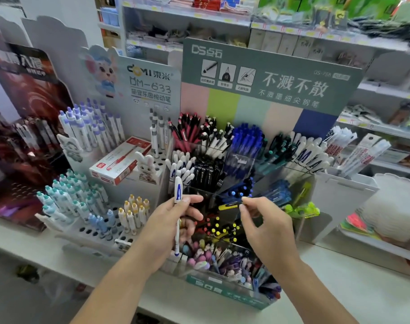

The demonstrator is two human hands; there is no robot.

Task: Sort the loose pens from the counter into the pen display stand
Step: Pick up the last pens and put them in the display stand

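My left hand (pixel 173 220) grips a white pen with a blue cap (pixel 177 216), held upright in front of the green pen display stand (pixel 265 76). My right hand (pixel 262 220) pinches the end of a yellow and black pen (pixel 229 205) that lies nearly level over the stand's middle clear compartments. The stand's tiers hold red, white, blue, black and teal pens, and several pastel pens fill the front tray (pixel 213 260).
A white holed pen rack (pixel 98 230) with purple, teal and yellow-tipped pens stands to the left, with a red and white box (pixel 119 160) on it. Dark red displays stand at far left. Packaged refills (pixel 360 153) and shelves lie to the right. The white counter (pixel 339 295) runs below.
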